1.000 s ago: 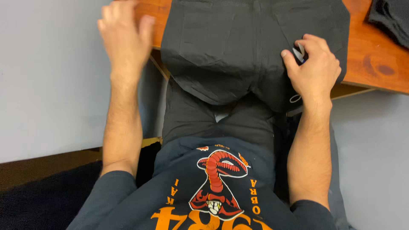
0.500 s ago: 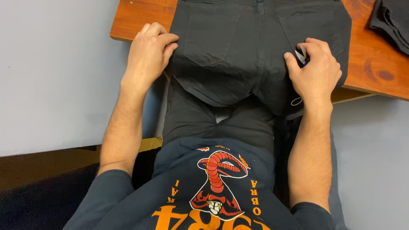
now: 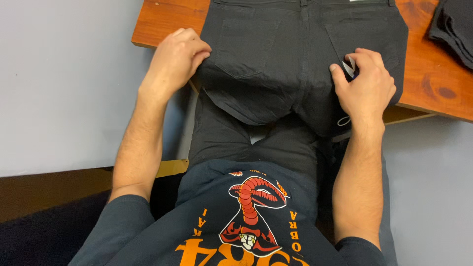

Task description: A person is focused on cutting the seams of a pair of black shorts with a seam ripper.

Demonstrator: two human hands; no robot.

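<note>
Left hand (image 3: 178, 58) now gripping jeans (image 3: 295, 59)

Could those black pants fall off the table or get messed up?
Maybe. The black jeans hang well over the edge of the wooden table, so they might slide down if both hands let go. The left hand bunches the side seam, which could leave a crease. The right hand pinches a small pale tag, and a hard tug might tear it. The folded dark cloth lies near the far corner and could get pushed.
</note>
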